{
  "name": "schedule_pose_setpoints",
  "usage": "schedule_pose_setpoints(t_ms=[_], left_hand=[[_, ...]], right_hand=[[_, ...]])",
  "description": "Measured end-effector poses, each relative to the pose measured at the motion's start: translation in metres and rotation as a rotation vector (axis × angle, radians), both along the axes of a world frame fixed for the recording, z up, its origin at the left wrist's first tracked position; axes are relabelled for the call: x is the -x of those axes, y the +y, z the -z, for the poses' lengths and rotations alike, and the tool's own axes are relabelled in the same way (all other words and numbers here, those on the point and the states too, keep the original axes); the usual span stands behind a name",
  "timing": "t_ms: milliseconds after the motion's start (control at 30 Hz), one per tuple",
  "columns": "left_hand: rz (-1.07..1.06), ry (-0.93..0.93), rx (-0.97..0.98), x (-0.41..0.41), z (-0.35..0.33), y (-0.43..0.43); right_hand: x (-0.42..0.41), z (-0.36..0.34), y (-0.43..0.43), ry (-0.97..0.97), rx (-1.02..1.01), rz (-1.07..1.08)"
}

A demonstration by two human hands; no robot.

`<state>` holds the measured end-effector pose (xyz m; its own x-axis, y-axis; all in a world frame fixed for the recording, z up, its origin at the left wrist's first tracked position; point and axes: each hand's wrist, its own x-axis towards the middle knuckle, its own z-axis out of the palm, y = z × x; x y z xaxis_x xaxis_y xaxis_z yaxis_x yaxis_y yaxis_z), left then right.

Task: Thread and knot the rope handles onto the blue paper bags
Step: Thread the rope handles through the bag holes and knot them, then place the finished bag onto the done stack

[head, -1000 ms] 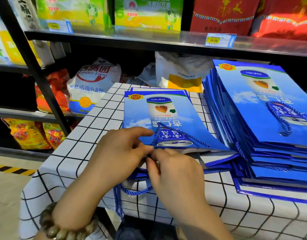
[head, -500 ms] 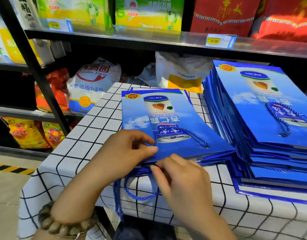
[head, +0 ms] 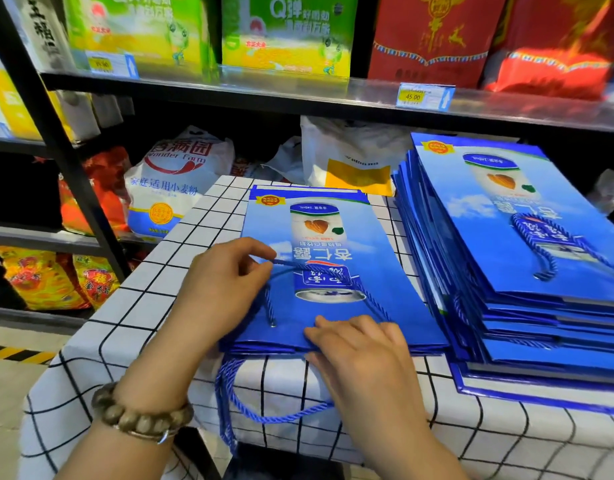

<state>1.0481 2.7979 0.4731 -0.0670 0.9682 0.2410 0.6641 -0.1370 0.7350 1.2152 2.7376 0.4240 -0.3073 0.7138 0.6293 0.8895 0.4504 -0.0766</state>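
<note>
A flat blue paper bag [head: 333,237] lies on the checked tablecloth, top edge towards me. My left hand [head: 226,282] pinches the blue rope handle [head: 333,271] that loops across the bag's face from its holes. My right hand [head: 361,344] rests on the bag's near edge, fingertips pressing the paper. More blue rope [head: 264,414] hangs down over the table's front edge below the bag. A tall stack of finished blue bags [head: 527,271] with rope handles lies to the right.
The table with its black-and-white checked cloth [head: 153,306] stands against a black shelf unit [head: 298,95] loaded with packaged goods. A flour sack [head: 170,188] and a white bag [head: 350,157] sit behind the table. The floor shows at left.
The top bag now lies flat. My left hand has moved up onto the bag's face and pulled the rope handle across it. My right hand shifted to the bag's near edge.
</note>
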Motion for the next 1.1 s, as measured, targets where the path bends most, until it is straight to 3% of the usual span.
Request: schedule_pose_setpoints(t_ms=[100,200,267,333,367,467,567,633,700,833,933,1000,1100], left_hand=[[0.073,-0.098,0.012,0.011,0.002,-0.002],[-0.021,-0.209,-0.018,0.024,0.001,-0.004],[-0.123,-0.497,0.091,0.024,-0.004,-0.007],[-0.103,-0.821,0.288,0.019,-0.013,-0.012],[-0.073,-0.891,0.33,0.017,-0.015,-0.013],[0.047,-0.894,0.305,0.018,-0.017,-0.017],[0.081,-0.866,0.205,0.023,-0.022,-0.019],[0.09,-0.837,0.073,0.028,-0.029,-0.026],[0.125,-0.83,-0.067,0.033,-0.036,-0.032],[0.165,-0.843,-0.258,0.032,-0.056,-0.04],[0.247,-0.883,-0.32,0.012,-0.075,-0.033],[0.32,-0.898,-0.323,-0.011,-0.085,-0.019],[0.383,-0.761,-0.284,-0.062,-0.095,0.003]], right_hand=[[-0.006,-0.004,0.004,-0.016,-0.11,-0.038],[-0.011,-0.017,0.006,0.132,-0.203,-0.044],[-0.011,-0.027,0.005,0.207,-0.244,-0.079],[-0.006,-0.031,0.002,0.176,-0.272,-0.144],[-0.002,-0.03,0.001,0.133,-0.275,-0.173],[0.003,-0.029,-0.004,0.087,-0.145,-0.24],[-0.007,-0.05,-0.003,0.334,0.085,-0.199],[-0.022,-0.067,0.011,0.506,0.138,-0.025],[-0.036,-0.078,0.03,0.519,0.265,0.104],[-0.042,-0.096,0.048,0.513,0.569,0.031],[-0.066,-0.125,0.051,0.542,0.414,0.061],[-0.093,-0.15,0.049,0.42,0.229,0.108],[-0.149,-0.178,0.043,0.225,0.072,0.25]])
